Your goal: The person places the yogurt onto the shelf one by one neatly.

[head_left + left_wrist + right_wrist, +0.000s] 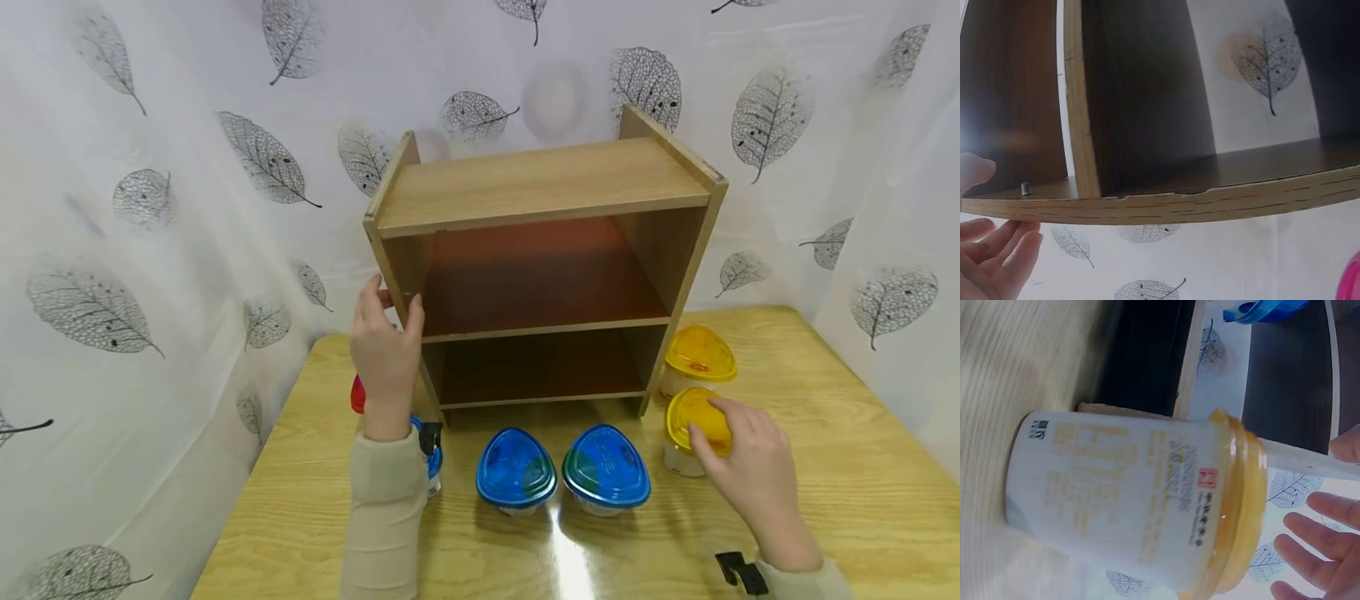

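Observation:
My left hand is at the left side panel of a small wooden shelf unit, gripping its front edge. In the left wrist view the thumb lies on the inner side of that panel and the fingers against its outer side. On the right, my right hand hovers over the nearer of two tubs with yellow lids. The right wrist view has this white printed tub upright on the table, the fingers spread and apart from its lid.
In front of the shelf unit stand two blue-lidded tubs. Another blue-lidded tub and a pinkish-red lid are partly hidden by the left arm. The second yellow-lidded tub stands beside the unit. A leaf-patterned sheet hangs around the table.

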{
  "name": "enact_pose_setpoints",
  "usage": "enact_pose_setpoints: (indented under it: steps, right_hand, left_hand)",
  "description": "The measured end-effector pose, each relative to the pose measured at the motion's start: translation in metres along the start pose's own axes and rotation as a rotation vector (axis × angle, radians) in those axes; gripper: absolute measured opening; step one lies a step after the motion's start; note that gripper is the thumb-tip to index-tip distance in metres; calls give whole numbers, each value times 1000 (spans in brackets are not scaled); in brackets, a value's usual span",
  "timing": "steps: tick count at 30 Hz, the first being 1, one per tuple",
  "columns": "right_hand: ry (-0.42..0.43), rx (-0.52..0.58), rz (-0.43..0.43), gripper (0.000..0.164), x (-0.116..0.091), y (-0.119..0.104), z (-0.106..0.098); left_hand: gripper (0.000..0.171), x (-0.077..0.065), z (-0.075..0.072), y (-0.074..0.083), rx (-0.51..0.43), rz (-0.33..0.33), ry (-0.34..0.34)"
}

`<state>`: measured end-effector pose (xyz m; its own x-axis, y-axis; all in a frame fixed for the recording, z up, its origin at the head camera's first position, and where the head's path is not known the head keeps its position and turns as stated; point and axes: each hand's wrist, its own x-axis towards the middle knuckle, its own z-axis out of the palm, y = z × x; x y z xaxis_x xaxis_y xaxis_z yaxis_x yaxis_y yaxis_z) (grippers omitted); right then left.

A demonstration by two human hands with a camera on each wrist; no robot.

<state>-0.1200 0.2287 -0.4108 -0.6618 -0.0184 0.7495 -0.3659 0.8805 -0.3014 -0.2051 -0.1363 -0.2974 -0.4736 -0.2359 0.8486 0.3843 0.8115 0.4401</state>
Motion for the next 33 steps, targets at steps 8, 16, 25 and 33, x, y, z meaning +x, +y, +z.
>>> enact_pose_setpoints:
  steps: [8,16,25,33]
  right_hand:
    - [-35,-35,65,39,-2,6,5]
    - [-60,-56,144,47,-5,11,10]
    - [-132,-89,240,59,-9,12,13]
    - [-211,-109,303,70,-9,12,15]
  left_hand:
    - [40,-2,3,-3,-6,7,-7]
    - [35,-6,4,-5,-2,-6,-27]
    - [34,-14,7,-10,10,-10,-63]
    - [34,-18,8,-11,15,-28,-76]
